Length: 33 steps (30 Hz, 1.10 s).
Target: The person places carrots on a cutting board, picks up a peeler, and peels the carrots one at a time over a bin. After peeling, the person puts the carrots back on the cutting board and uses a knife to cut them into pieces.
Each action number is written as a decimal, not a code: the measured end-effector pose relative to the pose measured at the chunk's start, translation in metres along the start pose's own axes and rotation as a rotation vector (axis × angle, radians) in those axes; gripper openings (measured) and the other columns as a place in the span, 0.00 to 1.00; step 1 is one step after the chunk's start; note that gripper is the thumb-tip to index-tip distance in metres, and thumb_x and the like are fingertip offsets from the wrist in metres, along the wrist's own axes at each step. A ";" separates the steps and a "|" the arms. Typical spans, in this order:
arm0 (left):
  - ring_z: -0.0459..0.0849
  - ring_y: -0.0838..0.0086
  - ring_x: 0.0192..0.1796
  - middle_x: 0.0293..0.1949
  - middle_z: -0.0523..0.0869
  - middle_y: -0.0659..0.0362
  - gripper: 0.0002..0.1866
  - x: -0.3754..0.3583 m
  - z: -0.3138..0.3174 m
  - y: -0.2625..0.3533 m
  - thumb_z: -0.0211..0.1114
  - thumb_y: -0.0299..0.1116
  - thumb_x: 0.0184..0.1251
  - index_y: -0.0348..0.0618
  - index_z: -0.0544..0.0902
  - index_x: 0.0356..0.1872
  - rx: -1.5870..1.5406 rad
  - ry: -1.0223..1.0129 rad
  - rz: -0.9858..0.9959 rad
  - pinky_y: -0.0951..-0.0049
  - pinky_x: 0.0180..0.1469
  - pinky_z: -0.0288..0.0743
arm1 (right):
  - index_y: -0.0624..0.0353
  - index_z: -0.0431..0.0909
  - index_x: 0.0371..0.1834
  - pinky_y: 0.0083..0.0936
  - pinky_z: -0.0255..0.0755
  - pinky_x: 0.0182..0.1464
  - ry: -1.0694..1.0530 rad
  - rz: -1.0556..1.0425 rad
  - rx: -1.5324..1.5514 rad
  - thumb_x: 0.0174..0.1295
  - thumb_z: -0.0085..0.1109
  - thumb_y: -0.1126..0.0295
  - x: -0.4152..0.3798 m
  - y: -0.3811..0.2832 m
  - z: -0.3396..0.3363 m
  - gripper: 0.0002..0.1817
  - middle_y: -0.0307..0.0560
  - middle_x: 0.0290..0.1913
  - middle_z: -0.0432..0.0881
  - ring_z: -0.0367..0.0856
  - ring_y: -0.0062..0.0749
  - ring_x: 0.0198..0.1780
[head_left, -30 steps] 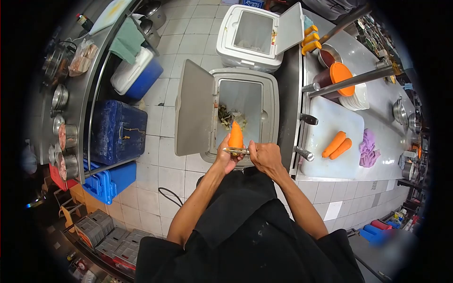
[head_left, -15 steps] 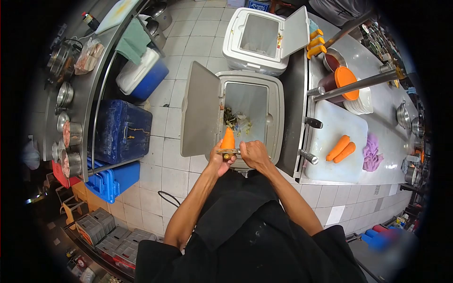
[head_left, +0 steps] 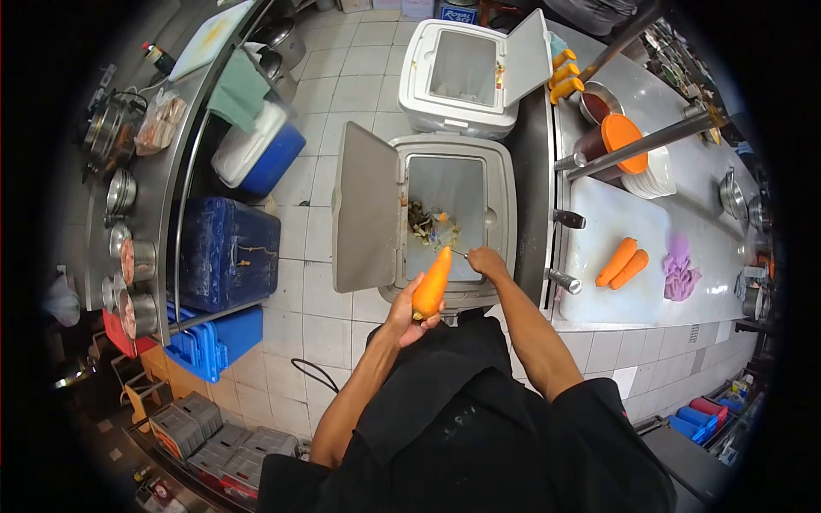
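My left hand (head_left: 404, 316) is wrapped round the thick end of an orange carrot (head_left: 434, 286), whose tip points up and slightly right. My right hand (head_left: 487, 264) is closed on a peeler (head_left: 460, 253); only its thin metal end shows, close to the carrot's tip, and the handle is hidden in my fingers. Both hands are over the near edge of an open grey bin (head_left: 500, 205). Inside it, vegetable scraps (head_left: 428, 222) lie on the liner.
On the right-hand steel counter, two carrots (head_left: 622, 263) lie on a white cutting board (head_left: 616, 214) beside a purple cloth (head_left: 680, 278). A white bin (head_left: 415, 81) stands beyond the grey one. A blue cooler box (head_left: 227, 252) is under the left counter.
The peeler has come off the carrot's near end to beside its tip, as my right hand moved right and up. My left hand has tilted the carrot, exposing more of it.
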State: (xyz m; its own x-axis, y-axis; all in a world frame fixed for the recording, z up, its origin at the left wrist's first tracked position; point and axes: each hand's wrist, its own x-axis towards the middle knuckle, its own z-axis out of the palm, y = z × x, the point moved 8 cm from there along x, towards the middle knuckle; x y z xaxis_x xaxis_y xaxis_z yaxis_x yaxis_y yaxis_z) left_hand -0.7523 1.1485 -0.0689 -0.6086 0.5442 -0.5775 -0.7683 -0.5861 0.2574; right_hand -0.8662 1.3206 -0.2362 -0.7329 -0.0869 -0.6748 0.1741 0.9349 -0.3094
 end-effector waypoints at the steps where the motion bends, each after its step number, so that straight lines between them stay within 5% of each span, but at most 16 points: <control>1: 0.73 0.73 0.19 0.28 0.79 0.55 0.23 -0.001 -0.002 0.002 0.43 0.55 0.77 0.43 0.73 0.47 -0.018 0.012 0.007 0.78 0.20 0.66 | 0.67 0.82 0.45 0.50 0.70 0.59 0.005 0.004 0.001 0.66 0.40 0.52 -0.002 0.007 -0.005 0.28 0.67 0.50 0.81 0.79 0.63 0.53; 6: 0.78 0.74 0.28 0.34 0.80 0.57 0.23 0.004 -0.018 0.004 0.44 0.54 0.77 0.45 0.74 0.50 -0.080 0.192 0.012 0.76 0.27 0.72 | 0.66 0.83 0.42 0.53 0.74 0.50 0.220 -0.003 0.135 0.68 0.38 0.52 -0.052 -0.001 -0.040 0.28 0.67 0.42 0.83 0.82 0.64 0.44; 8: 0.80 0.72 0.32 0.36 0.82 0.58 0.23 0.022 -0.045 0.003 0.46 0.55 0.76 0.46 0.75 0.49 -0.111 0.190 0.083 0.71 0.29 0.74 | 0.66 0.83 0.29 0.52 0.75 0.40 0.298 -0.266 0.116 0.70 0.39 0.56 -0.120 -0.062 -0.068 0.27 0.65 0.32 0.83 0.83 0.63 0.35; 10: 0.81 0.72 0.33 0.36 0.82 0.59 0.22 0.034 -0.057 -0.002 0.46 0.55 0.75 0.46 0.76 0.48 -0.111 0.205 0.071 0.71 0.29 0.73 | 0.66 0.79 0.19 0.51 0.73 0.34 0.417 -0.259 0.133 0.71 0.40 0.58 -0.176 -0.104 -0.093 0.28 0.62 0.20 0.79 0.80 0.61 0.25; 16: 0.80 0.70 0.29 0.32 0.81 0.59 0.22 0.040 -0.043 -0.007 0.46 0.55 0.76 0.46 0.76 0.47 -0.192 0.191 0.037 0.73 0.25 0.69 | 0.64 0.78 0.17 0.49 0.73 0.27 0.432 -0.508 -0.150 0.68 0.44 0.63 -0.187 -0.124 -0.076 0.23 0.61 0.20 0.79 0.79 0.59 0.22; 20: 0.79 0.70 0.24 0.30 0.80 0.57 0.23 0.030 -0.037 -0.002 0.45 0.55 0.77 0.44 0.75 0.47 -0.008 0.144 0.094 0.73 0.22 0.67 | 0.67 0.79 0.20 0.51 0.74 0.30 0.421 -0.478 -0.114 0.67 0.44 0.61 -0.147 -0.109 -0.070 0.24 0.63 0.21 0.80 0.80 0.61 0.24; 22: 0.79 0.69 0.22 0.30 0.80 0.56 0.23 0.022 -0.042 0.001 0.45 0.55 0.77 0.44 0.74 0.47 0.063 0.174 0.110 0.73 0.21 0.67 | 0.71 0.81 0.26 0.52 0.75 0.39 0.336 -0.178 0.085 0.66 0.43 0.59 -0.103 -0.080 -0.069 0.25 0.68 0.28 0.82 0.82 0.64 0.32; 26: 0.80 0.69 0.23 0.30 0.80 0.57 0.25 0.012 -0.036 0.005 0.46 0.57 0.76 0.44 0.75 0.48 0.069 0.110 0.056 0.73 0.21 0.68 | 0.71 0.83 0.32 0.52 0.74 0.48 0.277 -0.050 0.084 0.65 0.41 0.56 -0.051 -0.051 -0.057 0.27 0.70 0.35 0.83 0.82 0.66 0.41; 33: 0.80 0.73 0.27 0.29 0.79 0.59 0.27 0.016 -0.038 0.007 0.47 0.60 0.74 0.44 0.76 0.50 -0.137 0.276 0.106 0.75 0.25 0.71 | 0.66 0.84 0.34 0.53 0.72 0.50 0.243 -0.047 0.100 0.68 0.35 0.56 -0.112 -0.065 -0.080 0.28 0.69 0.36 0.82 0.81 0.65 0.43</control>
State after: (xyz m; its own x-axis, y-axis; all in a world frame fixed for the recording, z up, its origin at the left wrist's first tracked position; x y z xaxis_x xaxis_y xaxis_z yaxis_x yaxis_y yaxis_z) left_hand -0.7600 1.1310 -0.1057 -0.5927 0.3034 -0.7461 -0.6583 -0.7161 0.2318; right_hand -0.8488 1.2969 -0.0868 -0.8763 -0.0330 -0.4807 0.1911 0.8921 -0.4095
